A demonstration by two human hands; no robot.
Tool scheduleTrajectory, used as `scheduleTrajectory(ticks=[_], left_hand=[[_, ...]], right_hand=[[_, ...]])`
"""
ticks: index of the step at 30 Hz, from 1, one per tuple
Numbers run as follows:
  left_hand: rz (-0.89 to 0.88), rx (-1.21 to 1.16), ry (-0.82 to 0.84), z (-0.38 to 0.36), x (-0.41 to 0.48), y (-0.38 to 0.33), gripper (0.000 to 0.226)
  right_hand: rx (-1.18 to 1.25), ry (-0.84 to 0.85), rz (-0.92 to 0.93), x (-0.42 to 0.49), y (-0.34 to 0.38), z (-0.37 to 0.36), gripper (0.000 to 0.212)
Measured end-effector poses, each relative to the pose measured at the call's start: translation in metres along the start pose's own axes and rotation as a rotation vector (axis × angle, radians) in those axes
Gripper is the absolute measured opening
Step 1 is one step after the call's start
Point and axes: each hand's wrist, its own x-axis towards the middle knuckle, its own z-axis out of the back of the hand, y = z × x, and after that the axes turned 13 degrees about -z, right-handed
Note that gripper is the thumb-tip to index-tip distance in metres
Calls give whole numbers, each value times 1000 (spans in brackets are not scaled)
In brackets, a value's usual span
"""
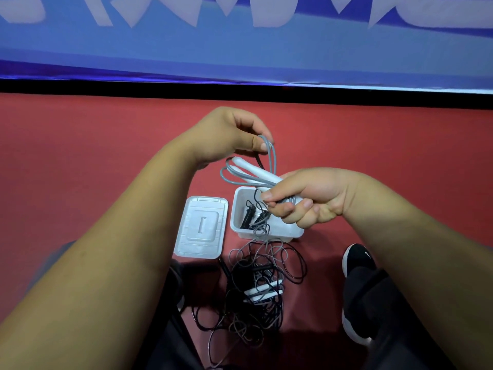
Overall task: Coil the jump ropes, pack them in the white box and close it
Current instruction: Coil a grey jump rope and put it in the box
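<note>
Above red flooring and the open white box (pixel 241 225), the right hand (pixel 306 198) clenches white handles (pixel 256 173) while the left hand (pixel 226 134) pinches the grey rope's (pixel 270 153) loops higher up.

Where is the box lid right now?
Head view: the lid lies flat on the red floor, just left of the open white box, beyond the rope tangle.

You're looking down at a red floor (pixel 80 156) that ends at a black strip (pixel 240 93); beyond it rises a blue banner (pixel 186 52) with large pale letters (pixel 269 12)
</note>
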Motion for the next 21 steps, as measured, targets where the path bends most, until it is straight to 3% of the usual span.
scheduleTrajectory(ticks=[4,10,17,21], left_hand=[[2,117,40,0,-1,-7,18],[-6,205,65,9,-3,-9,23],[36,323,160,13,-7,-4,20],[151,247,166,9,-8,10,17]], right_hand=[[10,-115,-54,5,-1,6,26],[256,-287,-26,10,6,15,15],[450,-323,69,8,11,22,34],[468,-300,168,7,15,18,59]])
